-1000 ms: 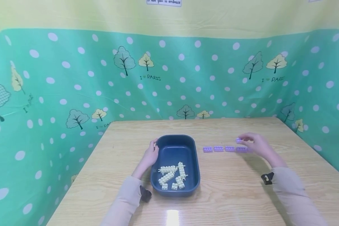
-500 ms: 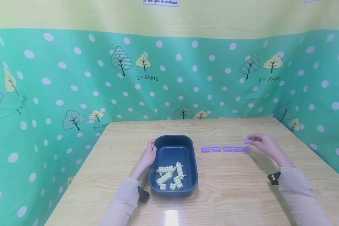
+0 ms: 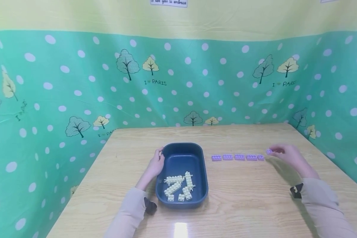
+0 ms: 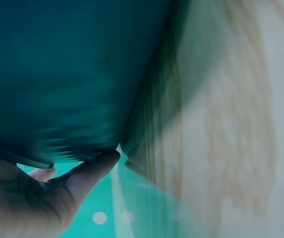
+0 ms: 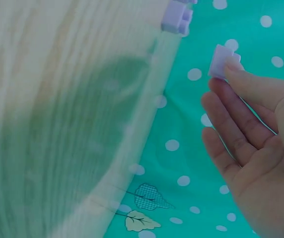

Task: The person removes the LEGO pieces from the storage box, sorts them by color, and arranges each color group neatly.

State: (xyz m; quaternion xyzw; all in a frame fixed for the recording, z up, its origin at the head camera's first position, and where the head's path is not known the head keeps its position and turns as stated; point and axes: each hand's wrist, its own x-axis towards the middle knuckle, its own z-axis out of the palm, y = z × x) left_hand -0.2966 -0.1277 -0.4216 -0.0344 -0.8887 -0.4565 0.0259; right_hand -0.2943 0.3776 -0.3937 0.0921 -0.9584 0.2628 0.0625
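My left hand (image 3: 156, 164) grips the left rim of a dark blue tub (image 3: 181, 162); the left wrist view has its thumb (image 4: 90, 173) against the outer wall. Several cream building bricks (image 3: 173, 188) lie in the near half of the tub, some with clips on their ends. On the right, my right hand (image 3: 289, 158) pinches a small purple building brick (image 5: 220, 62) between thumb and fingers, held above the table. Left of it a row of purple bricks (image 3: 239, 157) lies on the table, with a small purple brick (image 3: 260, 157) at its right end.
A wooden table (image 3: 238, 201) bears the tub and the row. A green and yellow curtain (image 3: 178, 86) with white dots and trees hangs behind the table and along both sides.
My right hand has moved right with the small purple brick and come a little lower, past the end of the row, whose last small brick is now uncovered. My left hand stays at the tub.
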